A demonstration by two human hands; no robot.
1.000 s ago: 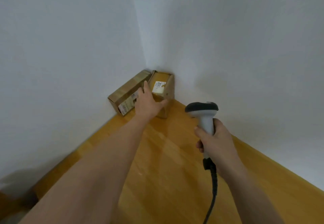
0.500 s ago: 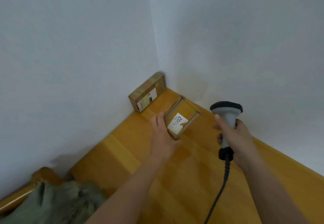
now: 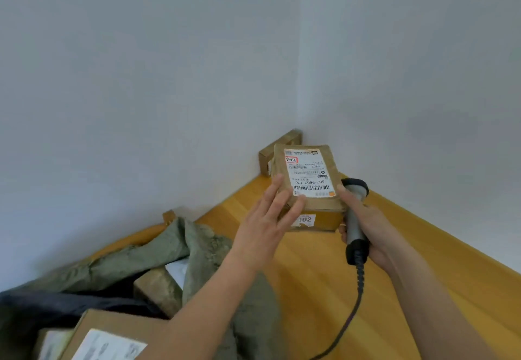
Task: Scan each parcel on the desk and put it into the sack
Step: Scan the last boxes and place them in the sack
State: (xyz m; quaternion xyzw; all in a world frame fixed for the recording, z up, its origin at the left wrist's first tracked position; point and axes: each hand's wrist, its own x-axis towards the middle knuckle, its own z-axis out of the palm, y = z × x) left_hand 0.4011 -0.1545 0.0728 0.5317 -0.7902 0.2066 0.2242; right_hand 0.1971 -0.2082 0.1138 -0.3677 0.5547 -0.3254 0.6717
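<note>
A brown cardboard parcel (image 3: 310, 204) sits near the desk's far corner, its large white shipping label facing up and a small "2002" sticker on the near side. My left hand (image 3: 265, 224) lies with straight fingers on its near left corner. My right hand (image 3: 372, 227) grips the grey barcode scanner (image 3: 353, 218), whose head is right beside the parcel's right edge, with my forefinger stretched along that edge. I cannot tell whether the parcel rests on the desk. The green-grey sack (image 3: 208, 249) lies open at the lower left.
A second cardboard parcel (image 3: 282, 145) leans against the wall in the corner. Inside the sack lie a brown parcel (image 3: 158, 289) and a bigger labelled box (image 3: 112, 334). The wooden desk (image 3: 408, 289) is bounded by white walls, and the scanner's black cable (image 3: 358, 297) trails toward me.
My left hand has drawn the parcel from the corner toward me and turned its big label upward. The scanner has come right beside it. The view has dropped, showing the sack.
</note>
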